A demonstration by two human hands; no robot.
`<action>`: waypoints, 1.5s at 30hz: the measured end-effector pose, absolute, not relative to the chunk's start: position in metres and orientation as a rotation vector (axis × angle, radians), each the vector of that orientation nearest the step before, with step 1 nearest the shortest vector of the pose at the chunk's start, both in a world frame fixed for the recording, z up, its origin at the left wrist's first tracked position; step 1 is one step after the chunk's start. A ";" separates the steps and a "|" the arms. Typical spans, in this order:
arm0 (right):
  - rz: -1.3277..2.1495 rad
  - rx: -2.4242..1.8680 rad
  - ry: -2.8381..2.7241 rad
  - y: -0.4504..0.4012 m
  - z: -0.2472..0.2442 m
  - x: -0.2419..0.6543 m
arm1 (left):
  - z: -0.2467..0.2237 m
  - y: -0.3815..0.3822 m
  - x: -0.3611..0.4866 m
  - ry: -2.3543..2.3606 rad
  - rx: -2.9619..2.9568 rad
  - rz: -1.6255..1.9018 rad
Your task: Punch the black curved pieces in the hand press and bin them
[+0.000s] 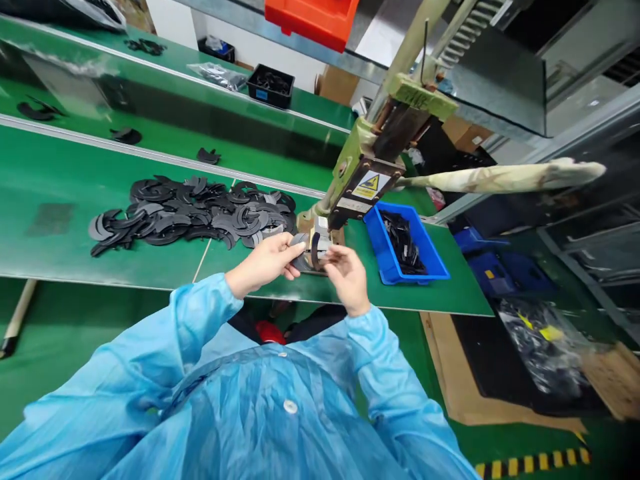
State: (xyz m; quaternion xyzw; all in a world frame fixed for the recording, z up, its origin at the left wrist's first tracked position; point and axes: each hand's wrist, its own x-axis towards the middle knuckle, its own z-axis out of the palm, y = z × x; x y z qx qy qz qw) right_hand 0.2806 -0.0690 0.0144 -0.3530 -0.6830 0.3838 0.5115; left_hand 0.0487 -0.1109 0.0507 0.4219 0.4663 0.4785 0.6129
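Note:
My left hand pinches a dark grey curved plastic piece at the left side of a small metal fixture. Standing upright across the fixture's front is a narrow black curved strip. From the right, my right hand reaches to the fixture with thumb and fingertips drawn together. Whatever lies between those fingertips is too small to make out. Directly above the fixture is the head of a green hand-lever press with a yellow warning label.
Left of the press spreads a heap of black and grey curved pieces. A blue bin with black parts stands to the right. The press lever juts out rightward. Behind, a strip with a few loose pieces runs below a black tray.

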 end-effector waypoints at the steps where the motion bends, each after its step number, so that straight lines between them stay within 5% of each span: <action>1: 0.974 -0.850 -1.656 -0.077 0.007 0.271 | 0.052 -0.117 0.051 1.065 0.983 1.098; 30: 0.690 -0.747 -2.028 -0.099 0.026 0.283 | 0.057 -0.137 0.054 1.141 1.150 0.923; 37: 0.570 -0.741 -2.061 -0.100 0.025 0.284 | 0.065 -0.147 0.054 1.489 1.687 1.264; 45: 0.534 -0.708 -2.042 -0.103 0.022 0.288 | 0.057 -0.143 0.061 1.343 1.767 1.104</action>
